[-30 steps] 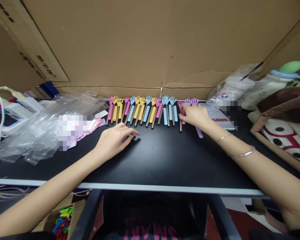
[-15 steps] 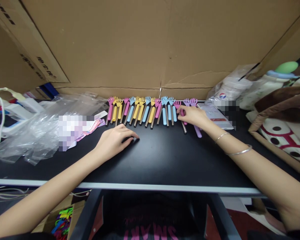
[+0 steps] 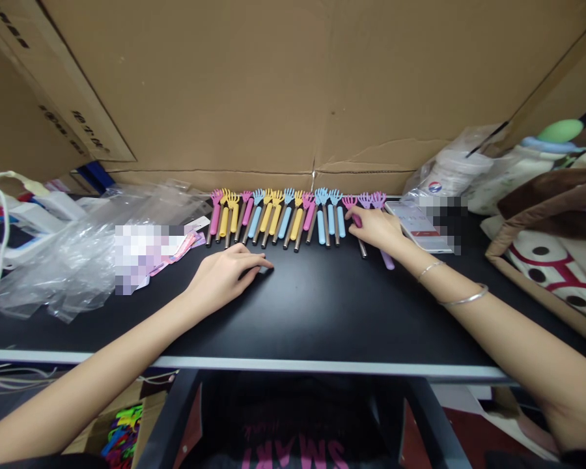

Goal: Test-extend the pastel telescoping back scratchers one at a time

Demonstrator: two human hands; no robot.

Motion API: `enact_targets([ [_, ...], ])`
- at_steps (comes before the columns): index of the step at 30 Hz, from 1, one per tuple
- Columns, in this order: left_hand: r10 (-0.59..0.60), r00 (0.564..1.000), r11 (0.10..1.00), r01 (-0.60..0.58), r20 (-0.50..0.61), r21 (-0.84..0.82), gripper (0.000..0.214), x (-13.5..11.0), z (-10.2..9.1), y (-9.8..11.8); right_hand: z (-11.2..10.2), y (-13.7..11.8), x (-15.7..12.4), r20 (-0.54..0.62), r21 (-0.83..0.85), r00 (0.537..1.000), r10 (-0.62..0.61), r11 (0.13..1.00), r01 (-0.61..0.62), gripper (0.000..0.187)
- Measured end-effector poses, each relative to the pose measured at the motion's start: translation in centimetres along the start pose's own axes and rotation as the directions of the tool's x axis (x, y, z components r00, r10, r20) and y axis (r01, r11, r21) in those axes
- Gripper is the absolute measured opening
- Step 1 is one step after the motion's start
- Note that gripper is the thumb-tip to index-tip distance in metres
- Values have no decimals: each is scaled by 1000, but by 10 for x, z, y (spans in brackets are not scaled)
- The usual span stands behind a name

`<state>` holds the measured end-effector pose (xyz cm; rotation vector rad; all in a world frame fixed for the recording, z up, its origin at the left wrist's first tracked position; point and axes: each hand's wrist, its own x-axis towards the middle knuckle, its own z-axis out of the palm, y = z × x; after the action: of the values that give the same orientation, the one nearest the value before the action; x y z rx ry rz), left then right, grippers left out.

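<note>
Along the back of the black table (image 3: pixel 297 312) lies a row of small back scratchers with claw-shaped heads, among them a yellow back scratcher (image 3: pixel 274 220), a blue back scratcher (image 3: pixel 321 227) and a pink back scratcher (image 3: pixel 215 219). At the row's right end my right hand (image 3: pixel 375 229) grips another pink back scratcher (image 3: pixel 357 221) by its handle, fingers pinched. Partly covered by that hand are purple back scratchers (image 3: pixel 387 259). My left hand (image 3: pixel 229 270) rests on the tabletop in front of the row, fingers loosely stretched and holding nothing.
Clear plastic bags (image 3: pixel 73 241) and pinkish cards (image 3: pixel 178 253) lie at the left, by a white power strip (image 3: pixel 34 221). A phone-like tablet (image 3: pixel 420 228), a bagged cup (image 3: pixel 452 176) and a cloth bag (image 3: pixel 557 260) stand right. A cardboard wall (image 3: pixel 273 85) closes the back.
My right hand has shifted the pink back scratcher slightly right and away from me, toward the purple ones. My left hand has barely moved.
</note>
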<state>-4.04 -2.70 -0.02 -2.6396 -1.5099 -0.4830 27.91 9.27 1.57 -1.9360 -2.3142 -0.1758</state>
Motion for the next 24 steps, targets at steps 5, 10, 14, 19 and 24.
enact_targets([
  [5,4,1000,1000,-3,7,-4,29,1,-3,2,-3,-4,-5,-15,-15,1000,9,1000,-9,38],
  [10,6,1000,1000,-6,-1,-13,30,2,-4,2,-19,-2,-10,-34,-1,999,37,999,-37,41],
  [14,20,998,998,-23,-53,-56,30,3,-4,0,-34,0,-16,-124,134,991,-54,988,71,39],
  [19,222,965,975,-221,-139,25,29,13,-12,14,-44,-10,-27,-250,279,886,-391,847,453,34],
  [24,375,897,925,-343,-235,167,32,47,-30,36,-43,-30,-46,-231,233,789,-569,755,613,29],
])
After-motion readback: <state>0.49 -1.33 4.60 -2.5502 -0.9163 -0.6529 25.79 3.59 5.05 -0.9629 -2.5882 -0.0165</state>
